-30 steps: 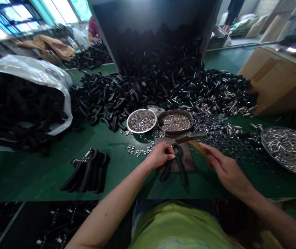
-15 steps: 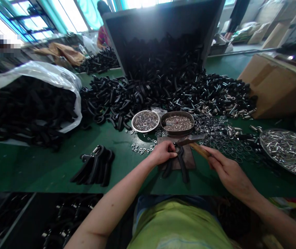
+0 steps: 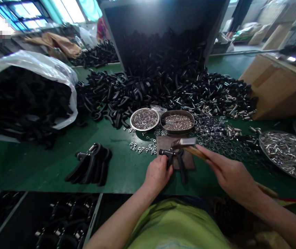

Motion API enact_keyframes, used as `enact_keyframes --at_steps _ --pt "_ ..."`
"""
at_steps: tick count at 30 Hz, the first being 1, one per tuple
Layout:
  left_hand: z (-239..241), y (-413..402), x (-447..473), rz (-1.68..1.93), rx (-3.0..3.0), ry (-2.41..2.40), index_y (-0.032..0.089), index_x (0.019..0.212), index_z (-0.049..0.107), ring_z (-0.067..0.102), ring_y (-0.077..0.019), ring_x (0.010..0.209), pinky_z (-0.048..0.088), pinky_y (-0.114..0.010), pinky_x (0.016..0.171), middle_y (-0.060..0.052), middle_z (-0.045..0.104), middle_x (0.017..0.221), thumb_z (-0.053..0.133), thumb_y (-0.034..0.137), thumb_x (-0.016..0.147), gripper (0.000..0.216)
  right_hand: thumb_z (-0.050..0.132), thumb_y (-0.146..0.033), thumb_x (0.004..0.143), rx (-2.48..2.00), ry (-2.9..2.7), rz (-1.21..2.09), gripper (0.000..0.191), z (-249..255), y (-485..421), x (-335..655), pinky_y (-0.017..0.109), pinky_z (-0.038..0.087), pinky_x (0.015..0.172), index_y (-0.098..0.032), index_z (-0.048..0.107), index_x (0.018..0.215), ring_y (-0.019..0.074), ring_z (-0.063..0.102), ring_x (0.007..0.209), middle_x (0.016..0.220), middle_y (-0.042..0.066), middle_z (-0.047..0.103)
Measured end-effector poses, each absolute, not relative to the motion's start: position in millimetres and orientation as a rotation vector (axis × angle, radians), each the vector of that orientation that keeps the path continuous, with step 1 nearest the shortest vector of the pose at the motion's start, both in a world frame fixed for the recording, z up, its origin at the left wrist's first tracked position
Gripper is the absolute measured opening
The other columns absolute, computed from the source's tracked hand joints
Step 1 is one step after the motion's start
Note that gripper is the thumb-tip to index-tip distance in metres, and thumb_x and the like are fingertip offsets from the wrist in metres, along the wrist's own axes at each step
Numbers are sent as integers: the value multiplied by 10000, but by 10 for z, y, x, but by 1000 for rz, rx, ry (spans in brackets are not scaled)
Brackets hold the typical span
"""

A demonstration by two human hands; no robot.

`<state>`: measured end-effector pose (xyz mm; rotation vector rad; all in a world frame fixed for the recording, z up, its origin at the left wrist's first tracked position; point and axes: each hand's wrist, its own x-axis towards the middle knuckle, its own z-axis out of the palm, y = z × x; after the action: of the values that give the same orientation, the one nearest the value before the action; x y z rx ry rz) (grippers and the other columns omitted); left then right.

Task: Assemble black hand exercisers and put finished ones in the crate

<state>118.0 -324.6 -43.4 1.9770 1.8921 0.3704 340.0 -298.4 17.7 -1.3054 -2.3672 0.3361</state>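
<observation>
Nearest, a yellow-green shirt (image 3: 181,224) is showing below the edge of the green surface (image 3: 127,176), beside a dark bin where black pieces with silver fittings (image 3: 71,207) are lying in rows. Just past the edge, the black clamp (image 3: 181,167) is resting partly on a flat brown plate (image 3: 190,160), its two arms spreading toward the person; it is looking dark and dull, with a curved shoulder on the right arm and a stubby, silver-marked crosspiece at the upper left. The left hand (image 3: 158,173) is closing firmly around its left arm, so the crosspiece is sitting just beyond the fingers and the right arm is lying free to their right. The right hand (image 3: 230,173) is gripping the wooden handle of a hammer (image 3: 188,141), whose head is hanging over the clamp's top; whether they are touching cannot be told. Farther on, loose nuts (image 3: 140,148) are lying before a round dish (image 3: 131,123) and an oval tin (image 3: 179,132), and beyond these a large heap of black parts (image 3: 148,86) is spreading.
</observation>
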Motion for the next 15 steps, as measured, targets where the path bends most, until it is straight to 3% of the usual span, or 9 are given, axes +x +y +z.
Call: enact_keyframes --at_steps 5,8,11,15 --pt "-404 -3229 1179 348 1973 1896 194 884 509 596 -222 856 449 -309 721 -79 621 913 507 264 817 96 348 -217 904 -1279 -2372 285 427 178 -2975 3395 325 567 686 -276 493 1302 193 690 768 943 42 720" --pt "-394 -3237 1176 368 1968 1891 195 873 508 593 -218 848 446 -305 718 -75 618 896 505 248 812 81 375 -229 908 -1329 -2520 337 437 141 -2862 3360 359 559 745 -314 454 1329 201 684 850 1041 21 702" --pt "-401 -3240 1165 382 1964 1886 196 873 511 593 -216 842 441 -302 713 -74 617 890 508 249 809 83 327 -235 930 -1387 -2340 262 450 148 -2732 3318 354 539 804 -273 400 1372 203 658 953 1121 49 671" --pt "-418 -3218 1165 378 1954 1899 188 861 526 599 -221 817 429 -303 686 -79 628 875 508 259 800 95 313 -243 932 -1493 -2459 215 432 18 -2576 3331 338 556 682 -268 444 1343 210 692 820 1064 47 696"
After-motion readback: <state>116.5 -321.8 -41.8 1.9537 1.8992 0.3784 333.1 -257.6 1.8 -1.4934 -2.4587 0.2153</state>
